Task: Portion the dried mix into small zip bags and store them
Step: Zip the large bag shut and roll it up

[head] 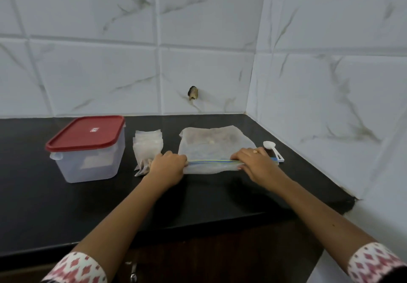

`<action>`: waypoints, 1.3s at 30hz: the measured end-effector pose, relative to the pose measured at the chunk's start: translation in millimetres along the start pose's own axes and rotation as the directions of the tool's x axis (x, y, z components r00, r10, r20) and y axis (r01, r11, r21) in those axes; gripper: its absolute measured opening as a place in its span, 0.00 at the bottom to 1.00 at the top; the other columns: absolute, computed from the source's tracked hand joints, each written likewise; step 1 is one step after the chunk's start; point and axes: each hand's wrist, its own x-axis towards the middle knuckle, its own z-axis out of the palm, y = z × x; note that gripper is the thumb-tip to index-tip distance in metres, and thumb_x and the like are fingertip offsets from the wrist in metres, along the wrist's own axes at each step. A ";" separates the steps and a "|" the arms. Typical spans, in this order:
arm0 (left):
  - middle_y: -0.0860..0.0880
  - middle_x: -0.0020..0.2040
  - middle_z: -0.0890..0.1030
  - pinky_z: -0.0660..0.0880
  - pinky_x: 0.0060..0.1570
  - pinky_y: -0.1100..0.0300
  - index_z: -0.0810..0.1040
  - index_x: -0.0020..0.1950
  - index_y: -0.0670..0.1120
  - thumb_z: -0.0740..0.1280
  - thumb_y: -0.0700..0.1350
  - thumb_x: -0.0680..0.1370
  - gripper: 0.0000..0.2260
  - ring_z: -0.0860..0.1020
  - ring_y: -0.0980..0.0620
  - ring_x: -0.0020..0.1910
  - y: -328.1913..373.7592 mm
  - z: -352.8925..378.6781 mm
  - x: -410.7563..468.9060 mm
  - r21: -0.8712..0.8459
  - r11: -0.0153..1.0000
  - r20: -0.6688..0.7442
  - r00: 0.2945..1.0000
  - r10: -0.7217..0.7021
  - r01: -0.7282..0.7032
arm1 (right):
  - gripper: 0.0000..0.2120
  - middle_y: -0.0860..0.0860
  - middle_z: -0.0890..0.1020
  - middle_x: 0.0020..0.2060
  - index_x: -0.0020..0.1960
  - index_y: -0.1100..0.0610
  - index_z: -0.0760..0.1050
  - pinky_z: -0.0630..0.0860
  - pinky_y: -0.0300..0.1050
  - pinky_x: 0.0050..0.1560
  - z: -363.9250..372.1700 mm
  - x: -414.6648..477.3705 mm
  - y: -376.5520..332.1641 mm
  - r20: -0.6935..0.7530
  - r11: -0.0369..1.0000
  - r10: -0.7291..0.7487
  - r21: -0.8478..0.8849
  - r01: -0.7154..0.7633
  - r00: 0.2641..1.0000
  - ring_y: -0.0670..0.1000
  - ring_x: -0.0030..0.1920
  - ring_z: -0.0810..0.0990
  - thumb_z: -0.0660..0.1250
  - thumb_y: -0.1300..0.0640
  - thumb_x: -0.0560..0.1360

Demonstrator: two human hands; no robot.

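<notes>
Head view: the large zip bag of dried mix (pixel 217 145) lies flat on the bench (pixel 66 205), the left hand (pixel 168 165) and the right hand (pixel 253 158) each pinching one end of its zip edge, so a sharp pull may spill mix or knock the spoon (pixel 273 148).

The left hand (pixel 168 163) hides a near corner of the small bags (pixel 148 144); the large bag (pixel 217 141) shows only blurred contents.
</notes>
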 end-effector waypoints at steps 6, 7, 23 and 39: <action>0.48 0.62 0.69 0.63 0.60 0.55 0.65 0.64 0.48 0.58 0.45 0.78 0.14 0.67 0.46 0.62 17.7 15.7 1.3 -0.046 0.996 -0.250 0.966 0.062 -0.076 | 0.12 0.56 0.80 0.48 0.54 0.55 0.81 0.69 0.50 0.54 13.9 19.5 4.8 0.139 0.963 0.141 0.209 -0.168 0.980 0.57 0.52 0.77 0.62 0.59 0.76; 0.49 0.62 0.68 0.64 0.60 0.56 0.66 0.63 0.49 0.59 0.48 0.78 0.14 0.67 0.48 0.62 21.9 15.4 4.0 -0.118 0.976 -0.278 0.950 0.142 -0.181 | 0.11 0.54 0.81 0.49 0.55 0.54 0.81 0.68 0.49 0.57 15.2 20.7 5.2 0.168 0.964 0.143 0.199 -0.176 0.975 0.56 0.53 0.76 0.63 0.60 0.76; 0.46 0.48 0.78 0.65 0.43 0.58 0.66 0.55 0.46 0.56 0.43 0.81 0.04 0.72 0.48 0.42 37.4 25.4 42.1 -0.302 0.941 -0.204 0.975 0.089 -0.149 | 0.10 0.55 0.81 0.45 0.54 0.58 0.78 0.71 0.44 0.53 25.4 20.7 6.6 0.068 0.899 0.228 0.368 -0.237 0.971 0.54 0.48 0.78 0.63 0.63 0.75; 0.50 0.54 0.74 0.62 0.52 0.59 0.73 0.55 0.48 0.54 0.54 0.81 0.14 0.69 0.51 0.54 35.9 46.3 56.2 -0.219 0.960 -0.299 0.949 0.103 -0.174 | 0.14 0.48 0.79 0.51 0.58 0.52 0.75 0.54 0.43 0.60 34.5 25.7 5.7 0.026 0.982 0.168 0.088 -0.169 0.986 0.50 0.57 0.70 0.61 0.47 0.77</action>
